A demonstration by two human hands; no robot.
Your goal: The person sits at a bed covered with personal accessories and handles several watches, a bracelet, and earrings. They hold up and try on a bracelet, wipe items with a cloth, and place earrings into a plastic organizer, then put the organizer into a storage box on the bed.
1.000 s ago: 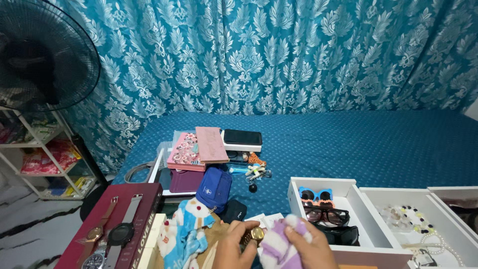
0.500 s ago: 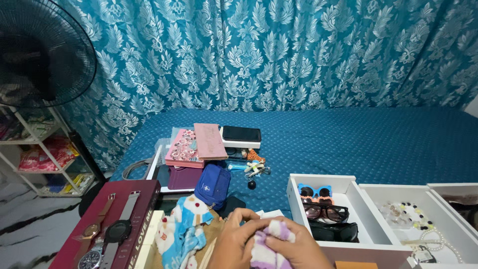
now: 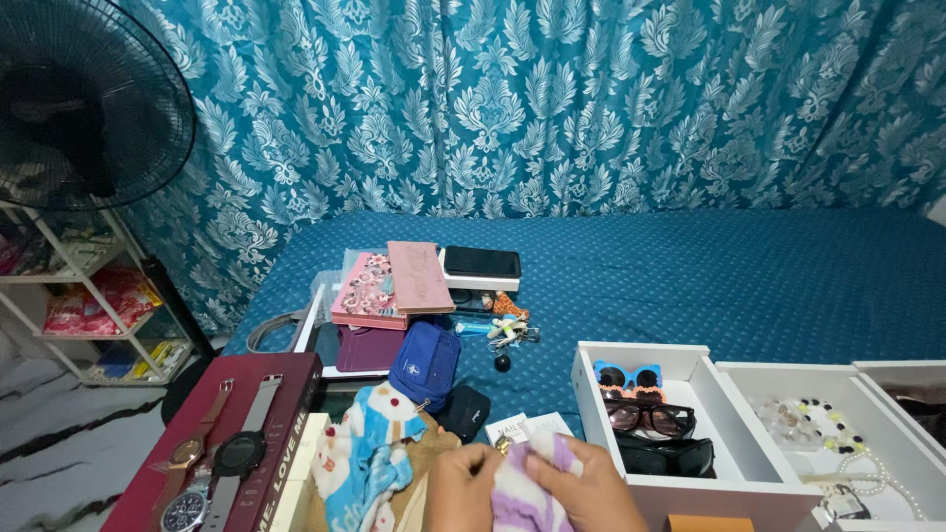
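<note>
- Covering most of the view, the bed (image 3: 690, 286) in its dotted teal sheet carries everything noted below; places are given relative to the white tray (image 3: 645, 483) at lower right.
- Left of the tray, well apart, lies a maroon box (image 3: 286, 414), long and flat, with pale lettering on its side and three wristwatches (image 3: 212, 463) laid across its top.
- Beyond the tray to the left, a pink patterned flat case (image 3: 367, 292) and a plain pink one (image 3: 419, 276) are stacked, with a black rectangular case (image 3: 481, 262) on a white box beside them.
- Just left of the tray, both hands work close together: the left hand (image 3: 458, 488) is clenched around a small gold item (image 3: 503, 446), barely visible, apparently a watch; the right hand (image 3: 581, 488) grips a purple-and-white cloth (image 3: 522, 493) pressed against it.
- Judgement: the wiping goes best with the left hand steadying the item, and the cloth moved in short, light strokes.
- White printed cards (image 3: 527, 429) lie just behind the hands.
</note>
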